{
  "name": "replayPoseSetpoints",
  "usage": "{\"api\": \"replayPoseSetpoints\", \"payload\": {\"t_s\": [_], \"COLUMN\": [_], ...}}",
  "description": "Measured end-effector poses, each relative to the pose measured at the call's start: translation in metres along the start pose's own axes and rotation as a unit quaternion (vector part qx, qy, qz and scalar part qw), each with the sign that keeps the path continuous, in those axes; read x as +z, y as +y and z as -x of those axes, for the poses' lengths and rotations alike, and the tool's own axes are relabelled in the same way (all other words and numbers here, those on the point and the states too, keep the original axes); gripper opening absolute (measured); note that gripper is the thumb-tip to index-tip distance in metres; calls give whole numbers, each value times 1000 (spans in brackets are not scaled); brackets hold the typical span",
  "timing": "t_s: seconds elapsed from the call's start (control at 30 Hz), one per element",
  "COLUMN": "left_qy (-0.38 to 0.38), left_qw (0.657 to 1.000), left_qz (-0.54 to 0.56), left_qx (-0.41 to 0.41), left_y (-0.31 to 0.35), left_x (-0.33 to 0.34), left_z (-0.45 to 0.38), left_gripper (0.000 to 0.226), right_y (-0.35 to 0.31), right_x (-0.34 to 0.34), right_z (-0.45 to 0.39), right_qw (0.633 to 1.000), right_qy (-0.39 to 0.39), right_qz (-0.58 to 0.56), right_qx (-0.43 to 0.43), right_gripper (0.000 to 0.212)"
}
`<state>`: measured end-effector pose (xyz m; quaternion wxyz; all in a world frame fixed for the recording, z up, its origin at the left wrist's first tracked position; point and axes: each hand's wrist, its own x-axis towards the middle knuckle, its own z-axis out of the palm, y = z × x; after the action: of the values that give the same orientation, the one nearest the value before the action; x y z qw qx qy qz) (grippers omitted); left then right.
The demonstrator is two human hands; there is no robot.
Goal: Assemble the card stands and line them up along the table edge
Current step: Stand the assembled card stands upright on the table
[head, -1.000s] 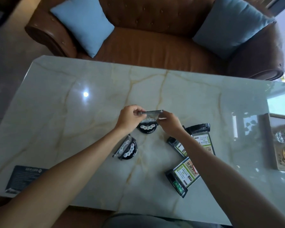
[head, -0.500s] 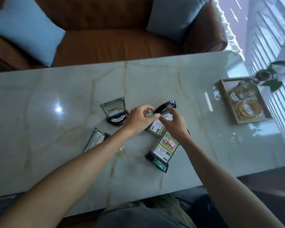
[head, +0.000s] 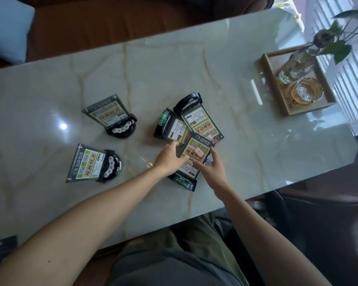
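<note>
Several black card stands with green printed cards lie on the marble table (head: 236,162). One stand (head: 112,116) stands upright at centre left. Another (head: 91,164) lies tipped beside it, nearer me. Two stands (head: 174,126) (head: 201,118) lie flat and overlapping in the middle. My left hand (head: 170,159) and my right hand (head: 211,166) grip the two sides of a third flat stand (head: 194,155), whose black base (head: 184,183) points toward me.
A wooden tray (head: 271,85) at the right end holds a glass vase with a leafy plant (head: 298,65) and a glass ashtray (head: 306,91). A brown leather sofa (head: 112,21) with a blue cushion (head: 6,27) runs behind the table. A dark card (head: 0,244) lies at the near left edge.
My hands let go of the upright stand at centre left, shifted right across the pile, and now hold the nearest flat stand. My view swung right and downward.
</note>
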<state>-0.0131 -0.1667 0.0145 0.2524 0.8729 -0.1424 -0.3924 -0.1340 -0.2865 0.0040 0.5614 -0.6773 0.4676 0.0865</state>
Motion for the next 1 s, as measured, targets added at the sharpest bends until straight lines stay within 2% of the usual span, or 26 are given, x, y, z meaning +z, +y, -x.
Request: {"api": "replayPoseSetpoints", "payload": {"t_s": [0.13, 0.23, 0.3, 0.4, 0.57, 0.7, 0.83, 1.0], "left_qy": [3, 0, 5, 10, 41, 92, 153, 217], "left_qw": [1000, 998, 998, 997, 994, 989, 977, 954], "left_qz": [25, 50, 54, 68, 102, 118, 149, 200], "left_qx": [-6, -24, -29, -22, -7, -3, -29, -49], "left_y": [1, 0, -1, -2, -13, -20, -35, -57], "left_x": [8, 9, 6, -5, -28, -50, -67, -73], "left_z": [-2, -5, -5, 3, 20, 36, 51, 74], "left_gripper": [43, 37, 33, 31, 14, 14, 12, 8], "right_y": [13, 11, 6, -2, -33, -69, -96, -119], "right_x": [6, 9, 10, 10, 11, 18, 33, 57], "right_z": [-5, -7, -7, -8, -8, -4, -3, -1], "right_qw": [992, 979, 973, 976, 992, 993, 982, 949], "right_qy": [19, -1, -14, -26, -63, -107, -145, -178], "right_qz": [-111, -178, -200, -176, -104, -32, 64, 187], "right_qx": [59, 100, 118, 123, 44, -38, -105, -183], "right_gripper": [48, 48, 39, 31, 20, 20, 21, 14]}}
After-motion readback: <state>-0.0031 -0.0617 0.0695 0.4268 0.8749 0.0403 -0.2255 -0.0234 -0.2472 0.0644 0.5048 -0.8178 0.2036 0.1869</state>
